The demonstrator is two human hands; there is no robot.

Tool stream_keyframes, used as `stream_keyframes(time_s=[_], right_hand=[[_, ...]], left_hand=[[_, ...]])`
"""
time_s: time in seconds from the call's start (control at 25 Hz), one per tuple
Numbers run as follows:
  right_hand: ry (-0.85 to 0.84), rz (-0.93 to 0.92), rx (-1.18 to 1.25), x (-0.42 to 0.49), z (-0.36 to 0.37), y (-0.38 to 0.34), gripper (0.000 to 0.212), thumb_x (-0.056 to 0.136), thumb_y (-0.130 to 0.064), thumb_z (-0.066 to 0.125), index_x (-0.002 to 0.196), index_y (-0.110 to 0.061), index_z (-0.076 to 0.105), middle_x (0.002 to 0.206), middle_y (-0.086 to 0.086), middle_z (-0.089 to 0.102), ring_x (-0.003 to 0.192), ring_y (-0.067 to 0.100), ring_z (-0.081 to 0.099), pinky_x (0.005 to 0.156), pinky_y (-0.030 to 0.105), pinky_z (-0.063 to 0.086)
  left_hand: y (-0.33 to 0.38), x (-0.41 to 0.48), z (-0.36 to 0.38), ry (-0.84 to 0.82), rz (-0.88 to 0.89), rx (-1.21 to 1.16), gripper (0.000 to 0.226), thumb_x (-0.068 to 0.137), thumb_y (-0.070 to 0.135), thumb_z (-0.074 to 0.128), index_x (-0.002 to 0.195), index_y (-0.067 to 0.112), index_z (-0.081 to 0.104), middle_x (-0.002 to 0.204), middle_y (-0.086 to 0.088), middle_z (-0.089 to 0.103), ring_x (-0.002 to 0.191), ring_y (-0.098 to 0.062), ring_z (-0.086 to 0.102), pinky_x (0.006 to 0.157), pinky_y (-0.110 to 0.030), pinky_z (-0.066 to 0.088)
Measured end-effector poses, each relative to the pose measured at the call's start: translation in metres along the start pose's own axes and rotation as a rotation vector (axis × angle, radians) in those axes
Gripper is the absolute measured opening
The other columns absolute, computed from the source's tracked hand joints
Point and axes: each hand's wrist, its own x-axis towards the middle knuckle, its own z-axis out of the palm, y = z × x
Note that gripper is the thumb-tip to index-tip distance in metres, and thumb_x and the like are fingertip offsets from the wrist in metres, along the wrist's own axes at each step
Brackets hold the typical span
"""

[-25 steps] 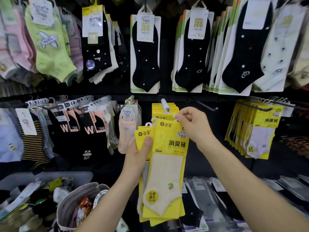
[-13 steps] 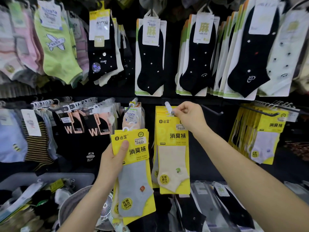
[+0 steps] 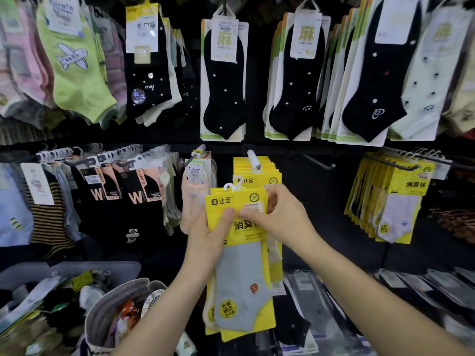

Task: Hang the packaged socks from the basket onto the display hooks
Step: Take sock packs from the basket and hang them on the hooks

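A yellow pack with a grey sock [image 3: 241, 273] is in front of me at centre, with more yellow packs stacked behind it. My left hand [image 3: 208, 235] grips the stack from the left, thumb on the front card. My right hand [image 3: 280, 214] pinches the top right of the front pack. Just behind, a display hook [image 3: 254, 160] carries a row of the same yellow packs [image 3: 257, 173]. The basket [image 3: 123, 312] sits at the lower left, below my left arm.
Other sock racks surround the hook: black socks [image 3: 223, 80] above, black and pink packs [image 3: 123, 186] to the left, yellow packs [image 3: 395, 199] to the right. An empty hook [image 3: 318, 161] sticks out right of centre. Flat clear packs [image 3: 411, 291] lie on the lower shelf.
My right hand let go of the pack it hung on the hook and came down to the stack. My left hand moved the stack right, in front of the hook.
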Motion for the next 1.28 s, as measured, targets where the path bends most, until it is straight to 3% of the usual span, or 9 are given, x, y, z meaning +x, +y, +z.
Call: stream_keyframes(time_s=[0.12, 0.28, 0.52, 0.6, 0.72, 0.92, 1.04, 1.16, 1.28], right_hand=[[0.047, -0.003, 0.165, 0.006, -0.011, 0.008, 0.029, 0.064, -0.044, 0.08, 0.075, -0.024, 0.062, 0.075, -0.006, 0.071, 0.07, 0.009, 0.065, 0.067, 0.033, 0.055], [-0.02, 0.055, 0.316, 0.011, -0.018, 0.021, 0.008, 0.08, -0.025, 0.072, 0.077, -0.025, 0.064, 0.078, -0.005, 0.074, 0.074, 0.009, 0.07, 0.071, 0.033, 0.058], [0.156, 0.091, 0.405, 0.028, -0.017, 0.029, 0.009, 0.09, -0.02, 0.06, 0.082, -0.023, 0.061, 0.081, -0.007, 0.069, 0.074, 0.006, 0.067, 0.057, 0.018, 0.052], [0.157, 0.101, 0.377, 0.035, -0.015, 0.028, 0.008, 0.09, -0.021, 0.06, 0.082, -0.022, 0.06, 0.082, -0.005, 0.069, 0.077, 0.012, 0.067, 0.06, 0.024, 0.055], [0.138, 0.093, 0.303, 0.04, -0.002, 0.025, 0.009, 0.089, -0.025, 0.061, 0.082, -0.019, 0.061, 0.084, 0.002, 0.07, 0.081, 0.02, 0.068, 0.073, 0.042, 0.057], [0.15, 0.108, 0.2, 0.047, 0.007, 0.022, 0.015, 0.088, -0.03, 0.062, 0.086, -0.015, 0.061, 0.086, 0.002, 0.069, 0.082, 0.02, 0.067, 0.076, 0.044, 0.055], [0.225, 0.094, 0.105, 0.04, 0.0, 0.027, 0.022, 0.084, -0.034, 0.066, 0.095, -0.022, 0.053, 0.088, -0.006, 0.062, 0.083, 0.013, 0.061, 0.072, 0.035, 0.052], [0.385, -0.085, 0.101, 0.027, -0.011, 0.023, 0.023, 0.082, -0.031, 0.068, 0.094, -0.026, 0.049, 0.087, -0.004, 0.054, 0.074, 0.005, 0.049, 0.065, 0.021, 0.041], [0.163, -0.21, 0.14, 0.015, -0.015, 0.007, 0.019, 0.076, -0.036, 0.071, 0.076, -0.032, 0.053, 0.078, -0.006, 0.058, 0.065, 0.001, 0.049, 0.059, 0.012, 0.039]], left_hand=[[0.002, 0.001, 0.012, -0.001, 0.003, -0.039, 0.015, 0.088, 0.027, 0.055, 0.087, 0.032, 0.069, 0.087, 0.019, 0.073, 0.08, -0.001, 0.069, 0.061, -0.011, 0.051], [-0.004, 0.001, 0.01, 0.0, 0.048, -0.008, 0.033, 0.096, 0.025, 0.045, 0.091, 0.05, 0.067, 0.095, 0.02, 0.071, 0.089, -0.002, 0.068, 0.069, -0.013, 0.051], [-0.016, 0.011, -0.025, 0.168, -0.085, 0.019, 0.026, 0.093, 0.031, 0.049, 0.105, 0.013, 0.063, 0.099, -0.007, 0.072, 0.086, -0.019, 0.07, 0.072, -0.031, 0.057], [-0.013, 0.014, -0.039, 0.2, -0.104, 0.032, 0.022, 0.092, 0.035, 0.05, 0.093, 0.017, 0.063, 0.094, -0.006, 0.073, 0.085, -0.021, 0.07, 0.074, -0.036, 0.056], [-0.01, 0.014, -0.053, 0.211, -0.1, 0.037, 0.026, 0.085, 0.043, 0.051, 0.091, 0.02, 0.063, 0.088, 0.0, 0.074, 0.08, -0.015, 0.071, 0.069, -0.03, 0.055], [-0.009, 0.011, -0.056, 0.19, -0.081, 0.052, 0.029, 0.081, 0.045, 0.051, 0.09, 0.021, 0.062, 0.082, 0.007, 0.074, 0.076, -0.009, 0.07, 0.062, -0.022, 0.056], [-0.011, 0.008, -0.046, 0.159, -0.087, 0.078, 0.028, 0.084, 0.043, 0.051, 0.09, 0.017, 0.063, 0.085, -0.001, 0.074, 0.079, -0.015, 0.07, 0.068, -0.029, 0.057], [-0.012, 0.005, -0.029, 0.089, -0.076, 0.065, 0.022, 0.086, 0.037, 0.052, 0.092, 0.019, 0.064, 0.086, 0.0, 0.074, 0.077, -0.015, 0.07, 0.063, -0.025, 0.055], [-0.007, 0.001, -0.007, 0.017, -0.07, 0.017, 0.02, 0.083, 0.035, 0.053, 0.089, 0.022, 0.066, 0.086, -0.002, 0.075, 0.076, -0.018, 0.071, 0.064, -0.027, 0.057]])
